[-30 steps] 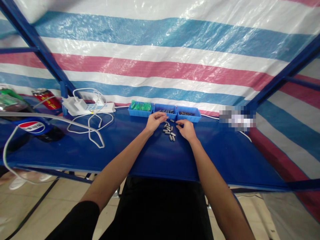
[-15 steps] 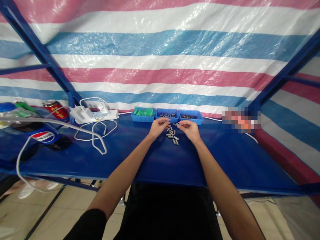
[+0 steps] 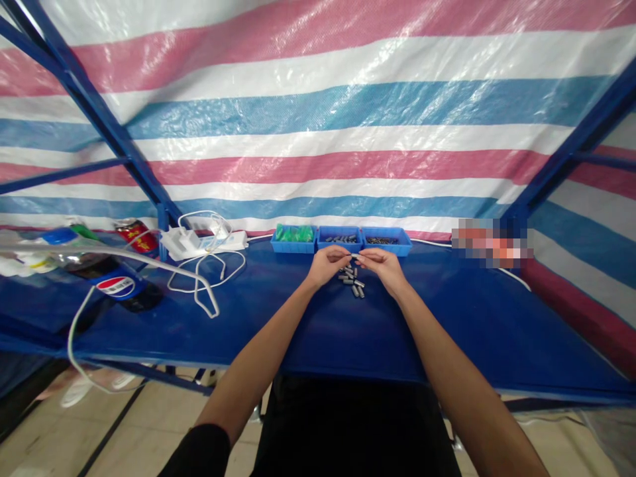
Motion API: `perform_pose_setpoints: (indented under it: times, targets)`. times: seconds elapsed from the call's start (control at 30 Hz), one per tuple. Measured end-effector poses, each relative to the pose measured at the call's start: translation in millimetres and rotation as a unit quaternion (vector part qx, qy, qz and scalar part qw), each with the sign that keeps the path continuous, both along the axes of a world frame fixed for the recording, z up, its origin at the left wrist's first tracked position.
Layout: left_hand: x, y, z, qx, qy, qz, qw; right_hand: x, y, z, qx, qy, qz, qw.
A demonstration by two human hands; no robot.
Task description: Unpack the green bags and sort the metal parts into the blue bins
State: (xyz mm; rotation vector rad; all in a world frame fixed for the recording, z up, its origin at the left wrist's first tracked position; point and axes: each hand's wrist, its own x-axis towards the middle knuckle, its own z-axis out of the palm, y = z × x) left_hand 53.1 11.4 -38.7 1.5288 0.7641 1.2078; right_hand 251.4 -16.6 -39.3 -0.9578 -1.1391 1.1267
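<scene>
My left hand [image 3: 328, 265] and my right hand [image 3: 382, 266] meet fingertip to fingertip just in front of the blue bins. A small grey metal cylinder [image 3: 355, 256] is pinched in my right fingers, its end pointing at my left fingertips. My left thumb and forefinger are closed too, with a tiny dark bit at their tips, too small to name. Below the hands, several similar loose metal cylinders [image 3: 358, 291] lie in a pile on the blue table [image 3: 342, 338].
Three blue bins stand behind: one with green pieces [image 3: 294, 233], one with grey cylinders [image 3: 340, 238], one with small dark parts [image 3: 381, 241]. Leftward are a power strip [image 3: 233, 241], white cables, a red can [image 3: 139, 237] and a cola bottle [image 3: 124, 285]. A blurred-out object lies right.
My hands have come together, the right one bringing its cylinder to the left fingertips. The whole view has shifted, with the table now lower and further right.
</scene>
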Motion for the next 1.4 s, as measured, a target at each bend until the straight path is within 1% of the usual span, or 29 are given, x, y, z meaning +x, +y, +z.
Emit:
perform_pose_setpoints:
  times: [0.13,0.4,0.63,0.73,0.8,0.87,0.93,0.97,1.03,1.1,1.13,1.23,1.3,1.33,1.4]
  targets:
    - [-0.4,-0.8,2.3,-0.015,-0.006,-0.004,1.000,-1.6,-1.5,0.6,-0.007,0.012,0.015,1.000]
    - [-0.1,-1.1,4.3,-0.009,-0.018,-0.021,1.000,-7.9,-2.8,0.0,-0.039,0.021,0.018,0.999]
    - [-0.3,-5.1,11.0,-0.038,0.002,-0.039,0.999,-10.5,-5.8,2.9,-0.024,0.039,0.022,0.999]
    - [0.2,-7.5,12.2,-0.065,-0.013,-0.052,0.996,-10.8,-6.2,3.3,-0.024,0.036,0.029,0.999]
    - [0.3,-6.9,10.8,-0.088,-0.039,-0.057,0.994,-10.4,-4.9,2.3,-0.033,0.026,0.034,0.999]
    - [0.0,-4.5,9.0,-0.107,-0.069,-0.044,0.991,-8.7,-2.2,-0.2,-0.044,0.001,0.026,0.999]
    - [-1.0,-0.9,8.2,-0.122,-0.094,-0.015,0.988,-5.8,1.3,-4.0,-0.032,-0.050,-0.002,0.998]
    - [-1.7,1.1,8.5,-0.128,-0.107,0.001,0.986,-3.9,2.9,-6.2,-0.012,-0.088,-0.025,0.996]
    - [-3.5,5.0,10.9,-0.142,-0.135,0.025,0.980,-0.1,5.0,-10.3,0.048,-0.189,-0.075,0.978]
    - [-5.2,8.0,14.6,-0.156,-0.164,0.036,0.973,2.9,5.5,-13.2,0.102,-0.289,-0.111,0.945]
    - [-6.0,9.2,16.5,-0.162,-0.176,0.037,0.970,3.9,5.2,-14.1,0.122,-0.331,-0.118,0.928]
    - [-7.5,11.2,19.3,-0.175,-0.195,0.030,0.964,5.6,4.1,-15.0,0.159,-0.411,-0.101,0.892]
    - [-8.0,12.0,17.4,-0.172,-0.181,0.028,0.968,6.7,4.3,-14.9,0.175,-0.450,-0.077,0.873]
    - [-8.2,12.2,15.4,-0.162,-0.159,0.033,0.973,7.5,4.8,-14.9,0.180,-0.466,-0.068,0.864]
    - [-8.6,12.2,10.1,-0.120,-0.083,0.056,0.988,9.3,6.7,-15.0,0.187,-0.491,-0.058,0.849]
